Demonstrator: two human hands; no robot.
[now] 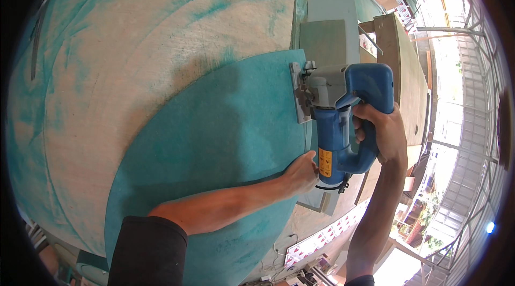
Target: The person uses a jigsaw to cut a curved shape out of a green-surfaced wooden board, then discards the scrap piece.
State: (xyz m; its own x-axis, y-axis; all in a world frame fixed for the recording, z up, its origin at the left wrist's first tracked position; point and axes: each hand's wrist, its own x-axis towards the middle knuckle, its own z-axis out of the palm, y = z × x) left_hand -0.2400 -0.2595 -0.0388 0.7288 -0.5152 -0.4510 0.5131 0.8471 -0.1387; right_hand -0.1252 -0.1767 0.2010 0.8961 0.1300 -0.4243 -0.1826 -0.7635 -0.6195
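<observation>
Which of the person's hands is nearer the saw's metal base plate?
Left. The left hand rests on the teal board's edge below the metal base plate; the right hand holds the rear handle.

Grey offcut panels (328, 34) beyond the far edge; brown plywood sheet (407, 77) leaning at right; metal roof framing (461, 60) overhead.

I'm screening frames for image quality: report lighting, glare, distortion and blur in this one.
Head view: strong fisheye bends the teal board edges; the open bright area at right is blown out; a soft shadow falls across the board; the blue power tool and both hands, right hand, left hand, look sharp.
</observation>
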